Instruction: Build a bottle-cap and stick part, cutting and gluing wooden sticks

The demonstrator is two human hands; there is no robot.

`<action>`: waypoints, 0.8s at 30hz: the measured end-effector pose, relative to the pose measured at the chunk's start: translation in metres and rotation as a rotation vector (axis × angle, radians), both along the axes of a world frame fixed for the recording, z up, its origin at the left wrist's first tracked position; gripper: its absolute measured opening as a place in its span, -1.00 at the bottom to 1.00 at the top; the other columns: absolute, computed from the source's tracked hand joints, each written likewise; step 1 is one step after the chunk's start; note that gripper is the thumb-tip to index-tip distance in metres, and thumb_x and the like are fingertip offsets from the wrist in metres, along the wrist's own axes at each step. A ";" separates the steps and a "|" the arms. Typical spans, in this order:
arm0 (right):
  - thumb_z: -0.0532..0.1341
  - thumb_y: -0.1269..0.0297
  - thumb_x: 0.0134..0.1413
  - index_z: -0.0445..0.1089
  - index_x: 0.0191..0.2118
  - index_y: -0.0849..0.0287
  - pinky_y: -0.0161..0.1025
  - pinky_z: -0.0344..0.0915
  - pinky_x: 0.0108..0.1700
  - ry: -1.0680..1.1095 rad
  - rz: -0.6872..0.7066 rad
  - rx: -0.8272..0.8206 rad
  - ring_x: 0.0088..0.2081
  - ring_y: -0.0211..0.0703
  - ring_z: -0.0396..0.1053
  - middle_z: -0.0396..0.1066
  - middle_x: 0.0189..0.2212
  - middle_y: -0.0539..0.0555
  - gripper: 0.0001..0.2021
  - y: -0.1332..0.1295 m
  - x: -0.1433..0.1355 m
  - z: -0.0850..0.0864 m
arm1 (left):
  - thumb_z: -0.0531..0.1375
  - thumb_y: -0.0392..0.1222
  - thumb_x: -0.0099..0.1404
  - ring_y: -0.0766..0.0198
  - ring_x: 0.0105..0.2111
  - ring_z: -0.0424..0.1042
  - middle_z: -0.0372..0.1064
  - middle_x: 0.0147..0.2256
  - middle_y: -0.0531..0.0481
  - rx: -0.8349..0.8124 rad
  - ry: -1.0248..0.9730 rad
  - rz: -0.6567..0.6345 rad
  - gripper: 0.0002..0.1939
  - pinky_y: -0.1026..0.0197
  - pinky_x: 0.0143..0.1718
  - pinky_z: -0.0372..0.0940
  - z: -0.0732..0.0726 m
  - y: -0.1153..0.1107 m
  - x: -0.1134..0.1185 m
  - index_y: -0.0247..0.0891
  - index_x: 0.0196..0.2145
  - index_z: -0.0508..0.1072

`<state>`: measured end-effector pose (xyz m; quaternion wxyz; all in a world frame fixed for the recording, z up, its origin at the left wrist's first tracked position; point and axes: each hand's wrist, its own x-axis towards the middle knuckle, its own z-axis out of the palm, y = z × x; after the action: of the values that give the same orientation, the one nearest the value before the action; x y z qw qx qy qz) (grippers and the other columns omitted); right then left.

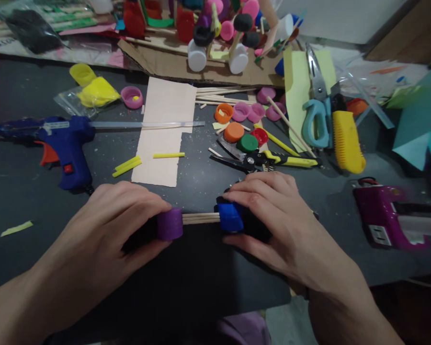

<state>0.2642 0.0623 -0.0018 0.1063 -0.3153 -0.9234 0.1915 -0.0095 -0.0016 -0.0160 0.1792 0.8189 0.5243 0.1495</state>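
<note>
Left hand [106,227] and right hand [292,225] face each other over the dark table [187,282], both partly curled. The left pinches one purple cylinder [172,224] between thumb and fingers; the right closes its thumb and fingers around one blue piece [231,217]. Between them runs a small bundle of pale sticks [201,218], seemingly three, joining both ends. Beyond lie three yellow straw pieces [168,155], one of them on a single pale card [161,167]. One blue glue gun [73,148] rests leftward. Rightward sit two orange caps [233,132], one green cap [247,143] and one red cap [259,137].
</note>
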 end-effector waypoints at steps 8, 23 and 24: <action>0.22 0.26 0.22 0.44 -0.17 0.19 0.05 0.10 0.07 0.042 0.041 0.100 -0.06 0.00 0.30 0.50 -0.17 0.11 -0.86 -0.007 -0.035 -0.004 | 0.13 -0.02 0.35 0.06 -0.22 0.39 0.44 -0.23 0.04 -0.022 -0.025 0.032 -0.84 -0.01 -0.21 0.20 -0.001 -0.004 0.004 -0.02 -0.13 0.34; 0.18 0.35 0.29 0.46 -0.31 0.07 0.04 0.08 0.09 0.064 0.025 0.086 -0.14 -0.14 0.37 0.53 -0.33 -0.05 -0.85 -0.010 -0.042 -0.013 | 0.08 0.03 0.39 0.07 -0.21 0.40 0.44 -0.21 0.05 -0.019 -0.019 0.013 -0.81 -0.02 -0.20 0.22 -0.002 -0.005 0.006 0.02 -0.08 0.35; 0.18 0.35 0.29 0.46 -0.30 0.08 0.04 0.08 0.09 0.069 0.028 0.080 -0.15 -0.15 0.37 0.53 -0.33 -0.05 -0.86 -0.010 -0.042 -0.013 | 0.08 0.04 0.39 0.07 -0.21 0.39 0.43 -0.20 0.04 -0.015 -0.017 0.009 -0.80 -0.01 -0.21 0.22 -0.002 -0.005 0.006 0.02 -0.08 0.34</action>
<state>0.2222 0.0525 -0.0150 0.1480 -0.2912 -0.9304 0.1664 -0.0033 -0.0065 -0.0182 0.1892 0.8139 0.5275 0.1532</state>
